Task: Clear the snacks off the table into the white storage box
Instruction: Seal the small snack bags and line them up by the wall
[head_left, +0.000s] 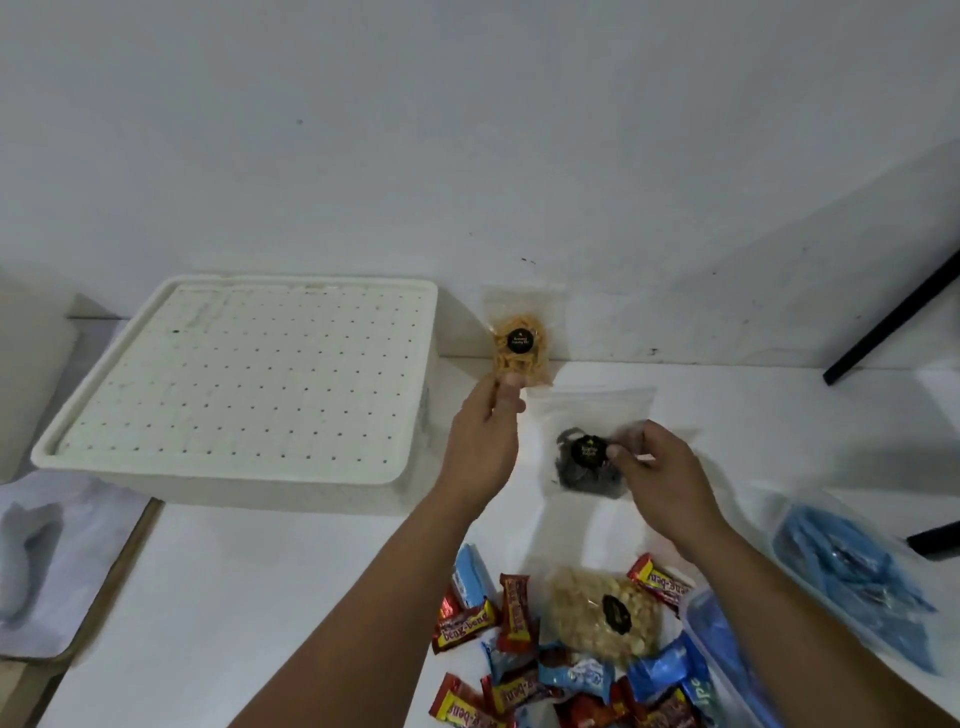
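The white storage box (249, 483) stands at the table's far left, covered by a perforated lid (244, 374). My left hand (485, 441) holds up a clear bag of yellow-orange chips (521, 340) by its lower edge, just right of the box. My right hand (660, 480) grips a clear bag of dark snacks (587, 457) above the table. Near the front edge lie a bag of pale nuts (602, 616) and several red and blue wrapped bars (511, 649).
A clear container with blue packets (852, 566) sits at the right, another clear tub (727, 670) at the front right. Black bars (898, 322) lean by the wall at the far right. A grey cloth (31, 561) lies below the table's left edge.
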